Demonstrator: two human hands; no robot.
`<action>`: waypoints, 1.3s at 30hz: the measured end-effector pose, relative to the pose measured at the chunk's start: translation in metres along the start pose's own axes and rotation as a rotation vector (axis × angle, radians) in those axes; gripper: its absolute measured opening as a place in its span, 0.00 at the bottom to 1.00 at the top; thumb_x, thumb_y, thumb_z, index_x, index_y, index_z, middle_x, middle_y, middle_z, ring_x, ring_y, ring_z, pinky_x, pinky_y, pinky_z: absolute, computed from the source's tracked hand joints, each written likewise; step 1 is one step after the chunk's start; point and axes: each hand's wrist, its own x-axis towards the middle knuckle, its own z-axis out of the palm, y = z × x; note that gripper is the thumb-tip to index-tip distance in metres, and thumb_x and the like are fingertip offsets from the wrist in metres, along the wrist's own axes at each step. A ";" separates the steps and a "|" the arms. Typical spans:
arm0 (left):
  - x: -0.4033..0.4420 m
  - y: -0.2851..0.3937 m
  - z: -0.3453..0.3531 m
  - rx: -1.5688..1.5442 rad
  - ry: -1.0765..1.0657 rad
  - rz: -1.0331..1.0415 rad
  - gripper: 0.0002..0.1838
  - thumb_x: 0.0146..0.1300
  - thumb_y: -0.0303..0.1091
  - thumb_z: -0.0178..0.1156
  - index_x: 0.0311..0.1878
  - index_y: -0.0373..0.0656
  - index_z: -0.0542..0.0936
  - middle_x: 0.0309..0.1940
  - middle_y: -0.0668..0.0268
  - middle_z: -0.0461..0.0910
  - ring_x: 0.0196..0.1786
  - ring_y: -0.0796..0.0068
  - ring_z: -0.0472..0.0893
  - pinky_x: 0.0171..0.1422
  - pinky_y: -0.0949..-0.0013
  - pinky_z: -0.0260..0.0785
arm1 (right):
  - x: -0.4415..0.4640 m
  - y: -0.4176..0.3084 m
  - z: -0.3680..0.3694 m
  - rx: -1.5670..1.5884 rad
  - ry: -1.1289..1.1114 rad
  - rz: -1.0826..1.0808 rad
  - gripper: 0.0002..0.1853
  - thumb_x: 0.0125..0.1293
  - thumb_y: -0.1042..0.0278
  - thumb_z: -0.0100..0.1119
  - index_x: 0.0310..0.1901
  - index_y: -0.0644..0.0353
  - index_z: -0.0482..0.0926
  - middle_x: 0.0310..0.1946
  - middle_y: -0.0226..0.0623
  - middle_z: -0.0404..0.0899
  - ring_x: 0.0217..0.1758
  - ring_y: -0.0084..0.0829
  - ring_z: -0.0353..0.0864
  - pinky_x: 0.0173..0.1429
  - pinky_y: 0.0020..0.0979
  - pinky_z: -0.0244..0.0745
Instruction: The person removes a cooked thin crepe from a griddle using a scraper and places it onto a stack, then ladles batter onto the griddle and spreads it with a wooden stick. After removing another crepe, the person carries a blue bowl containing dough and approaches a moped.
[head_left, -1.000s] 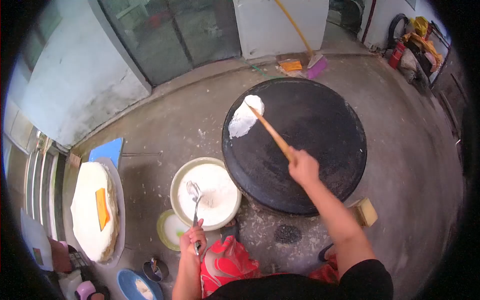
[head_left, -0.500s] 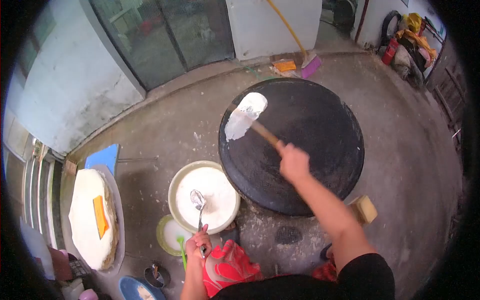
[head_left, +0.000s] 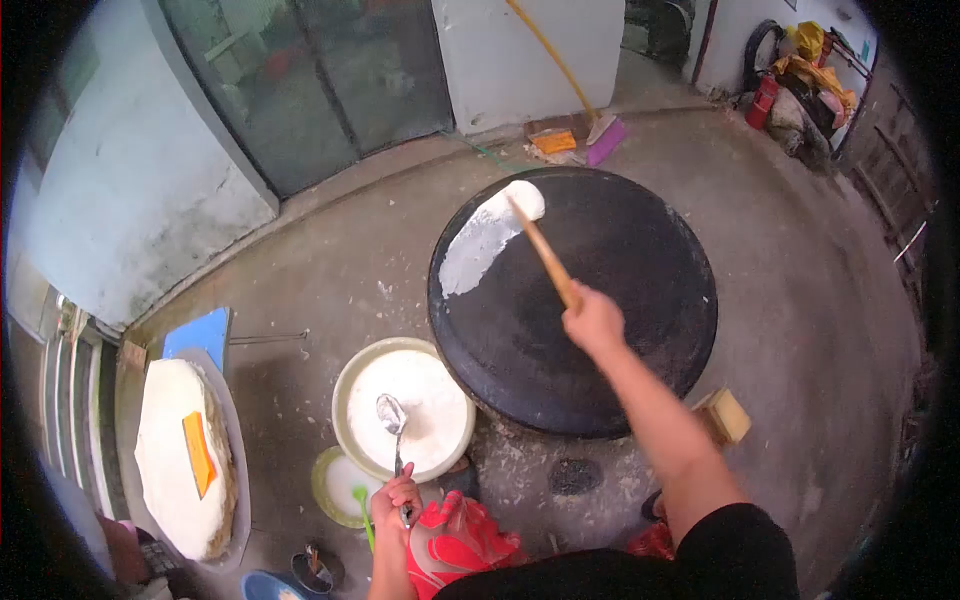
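The grey floor (head_left: 800, 300) carries a large bowl (head_left: 344, 420) of white batter (head_left: 400, 385), a smaller green bowl (head_left: 322, 490) of white liquid beside it, and a blue basin (head_left: 255, 585) cut off by the frame. On the round black griddle (head_left: 610, 300), batter lies in a pale streak with a thick rounded end. The right hand's (head_left: 594, 318) grip closes round a wooden stick (head_left: 545, 255) touching that end; the left hand's (head_left: 397, 494) grip pinches a metal ladle (head_left: 393, 415) above the large bowl.

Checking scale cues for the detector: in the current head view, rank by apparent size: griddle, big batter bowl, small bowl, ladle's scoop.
1. Round black griddle
2. Large bowl of white batter
3. Small green-rimmed bowl, partly hidden by the large one
4. Scoop of the metal ladle
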 end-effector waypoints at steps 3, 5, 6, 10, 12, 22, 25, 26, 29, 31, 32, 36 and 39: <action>0.006 -0.004 0.004 -0.005 0.023 0.021 0.14 0.60 0.23 0.41 0.48 0.28 0.68 0.14 0.72 0.62 0.13 0.82 0.60 0.15 0.80 0.56 | -0.017 -0.034 0.004 -0.195 -0.094 -0.281 0.24 0.49 0.69 0.54 0.52 0.55 0.71 0.35 0.42 0.75 0.35 0.42 0.78 0.39 0.41 0.74; 0.002 -0.005 0.002 -0.023 0.069 0.040 0.14 0.60 0.23 0.42 0.47 0.29 0.69 0.13 0.72 0.60 0.13 0.82 0.60 0.15 0.80 0.56 | 0.022 -0.015 0.008 -0.512 0.055 -0.213 0.22 0.52 0.71 0.52 0.53 0.54 0.70 0.33 0.39 0.73 0.33 0.38 0.78 0.35 0.37 0.75; 0.000 -0.004 0.001 -0.021 0.074 0.043 0.14 0.60 0.23 0.42 0.47 0.29 0.69 0.13 0.72 0.60 0.13 0.82 0.60 0.15 0.80 0.56 | 0.036 0.002 0.001 -0.486 0.086 -0.185 0.23 0.51 0.72 0.53 0.53 0.54 0.70 0.32 0.40 0.74 0.33 0.39 0.78 0.35 0.37 0.74; 0.000 0.001 0.002 0.007 0.054 0.016 0.13 0.60 0.23 0.42 0.46 0.29 0.69 0.13 0.72 0.60 0.13 0.83 0.60 0.15 0.81 0.55 | 0.005 0.001 0.004 -0.200 0.062 0.018 0.26 0.48 0.72 0.54 0.53 0.52 0.71 0.31 0.41 0.74 0.36 0.42 0.78 0.39 0.41 0.74; 0.004 -0.001 0.004 0.038 0.075 0.078 0.13 0.59 0.22 0.43 0.46 0.28 0.69 0.13 0.71 0.60 0.13 0.83 0.60 0.15 0.82 0.55 | -0.025 -0.007 0.005 -0.150 0.008 -0.106 0.26 0.48 0.72 0.54 0.53 0.52 0.70 0.32 0.42 0.73 0.36 0.43 0.78 0.39 0.42 0.73; 0.004 -0.001 0.006 0.075 0.109 0.128 0.12 0.59 0.20 0.42 0.45 0.27 0.68 0.13 0.71 0.60 0.12 0.83 0.59 0.15 0.81 0.55 | 0.000 -0.006 0.002 -0.161 0.035 -0.016 0.27 0.49 0.69 0.53 0.55 0.56 0.69 0.35 0.45 0.74 0.38 0.45 0.77 0.43 0.41 0.73; -0.001 -0.009 0.011 0.062 0.115 0.110 0.11 0.59 0.20 0.42 0.44 0.27 0.68 0.13 0.71 0.61 0.12 0.83 0.59 0.15 0.81 0.55 | 0.037 0.003 0.001 -0.550 0.029 -0.084 0.23 0.53 0.69 0.52 0.54 0.58 0.67 0.35 0.39 0.74 0.36 0.39 0.78 0.38 0.37 0.75; -0.003 -0.007 0.010 0.066 0.122 0.113 0.11 0.59 0.20 0.42 0.44 0.27 0.68 0.13 0.71 0.61 0.12 0.83 0.59 0.15 0.81 0.55 | 0.050 0.018 -0.012 -0.537 0.037 -0.046 0.24 0.54 0.70 0.51 0.55 0.58 0.66 0.35 0.39 0.74 0.36 0.39 0.78 0.37 0.36 0.75; 0.000 0.000 0.008 0.062 0.122 0.075 0.11 0.59 0.20 0.42 0.44 0.27 0.68 0.13 0.72 0.60 0.12 0.82 0.60 0.15 0.81 0.56 | 0.031 0.030 -0.025 -0.482 0.060 0.010 0.25 0.54 0.70 0.51 0.57 0.58 0.66 0.35 0.39 0.74 0.34 0.39 0.78 0.38 0.36 0.75; 0.006 0.004 0.003 0.066 0.103 0.107 0.12 0.59 0.20 0.42 0.44 0.27 0.68 0.12 0.71 0.60 0.12 0.82 0.59 0.15 0.81 0.55 | -0.008 0.014 -0.009 -0.317 0.069 0.093 0.27 0.52 0.69 0.52 0.57 0.59 0.65 0.36 0.41 0.73 0.33 0.39 0.78 0.39 0.36 0.75; 0.008 0.005 0.001 0.078 0.107 0.133 0.12 0.59 0.20 0.42 0.44 0.27 0.68 0.12 0.71 0.60 0.12 0.82 0.59 0.15 0.81 0.55 | -0.023 0.007 -0.007 -0.299 -0.016 -0.062 0.28 0.52 0.69 0.52 0.58 0.59 0.64 0.36 0.42 0.72 0.33 0.39 0.78 0.38 0.37 0.75; 0.002 0.002 0.003 0.073 0.138 0.093 0.12 0.60 0.22 0.40 0.45 0.26 0.68 0.13 0.71 0.61 0.13 0.82 0.60 0.15 0.81 0.55 | 0.020 0.051 -0.013 -0.524 0.027 -0.033 0.28 0.54 0.69 0.49 0.60 0.59 0.61 0.35 0.43 0.72 0.33 0.40 0.79 0.35 0.40 0.75; 0.004 0.008 0.005 0.056 0.118 0.034 0.13 0.62 0.25 0.39 0.45 0.26 0.68 0.15 0.71 0.62 0.14 0.82 0.61 0.15 0.80 0.55 | 0.019 0.056 -0.029 -0.407 0.047 0.102 0.29 0.54 0.69 0.49 0.60 0.60 0.60 0.37 0.44 0.73 0.35 0.43 0.78 0.37 0.41 0.75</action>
